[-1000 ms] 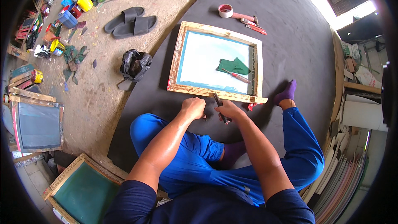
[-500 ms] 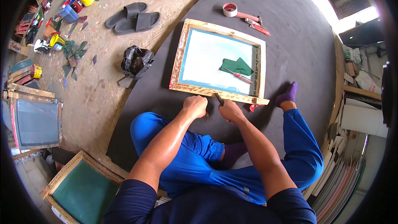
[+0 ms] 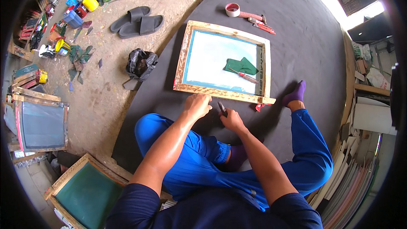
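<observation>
Far left: old framed screen [image 3: 44, 125] standing beside the concrete floor; black plastic bag [image 3: 141, 64] at the dark mat's [image 3: 309, 46] left edge, so little room there. Wooden screen frame [image 3: 184, 55] lies on the mat ahead of the knees. Left hand [image 3: 197, 105] by its near rail, fingers curled under; can't tell whether they pinch anything or meet the wood. Right hand [image 3: 232, 119] just below that rail, fingers wrapped round a dark hand tool [image 3: 222, 109], maybe pliers. Step in hand, I'd judge: tool work along the near rail. A next move there would call for a firm grip and a steadied frame. Purple-socked foot [image 3: 294, 94] hems the near right corner; beyond it, bare mat for swinging wide
</observation>
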`<state>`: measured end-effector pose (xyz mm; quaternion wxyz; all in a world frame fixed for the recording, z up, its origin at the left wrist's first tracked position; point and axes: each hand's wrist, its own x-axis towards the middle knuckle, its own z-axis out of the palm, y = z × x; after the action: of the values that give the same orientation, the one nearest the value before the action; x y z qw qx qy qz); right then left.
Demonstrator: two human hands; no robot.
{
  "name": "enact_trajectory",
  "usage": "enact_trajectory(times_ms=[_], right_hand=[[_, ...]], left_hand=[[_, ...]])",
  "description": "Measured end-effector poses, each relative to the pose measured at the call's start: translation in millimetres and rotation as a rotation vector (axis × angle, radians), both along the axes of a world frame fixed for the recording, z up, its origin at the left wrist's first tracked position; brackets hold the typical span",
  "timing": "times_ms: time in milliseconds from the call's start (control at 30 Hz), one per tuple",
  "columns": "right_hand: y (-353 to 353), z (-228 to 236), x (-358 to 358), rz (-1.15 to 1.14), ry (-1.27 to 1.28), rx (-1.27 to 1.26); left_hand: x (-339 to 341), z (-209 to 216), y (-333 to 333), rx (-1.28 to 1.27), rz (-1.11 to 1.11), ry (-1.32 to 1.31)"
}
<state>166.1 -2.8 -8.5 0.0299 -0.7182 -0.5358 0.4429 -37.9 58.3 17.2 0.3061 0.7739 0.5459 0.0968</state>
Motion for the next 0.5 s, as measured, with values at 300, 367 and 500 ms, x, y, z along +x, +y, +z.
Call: enact_trajectory(times_ms=[300,367,500], right_hand=[[-2.4,7.9,7.9,0.145,0.11,-0.094],[5.3,35.5,3.5,0.111,0.176,-0.225],[6.9,3.9,29.5,0.052,0.491,-0.37]], left_hand=[[5.7,-2.8,2.3,0.005,-0.146,-0.039],[5.9,-1.9,2.7,-0.015,-0.173,0.011],[7.6,-8.4,4.3,-0.014,-0.193,-0.003]])
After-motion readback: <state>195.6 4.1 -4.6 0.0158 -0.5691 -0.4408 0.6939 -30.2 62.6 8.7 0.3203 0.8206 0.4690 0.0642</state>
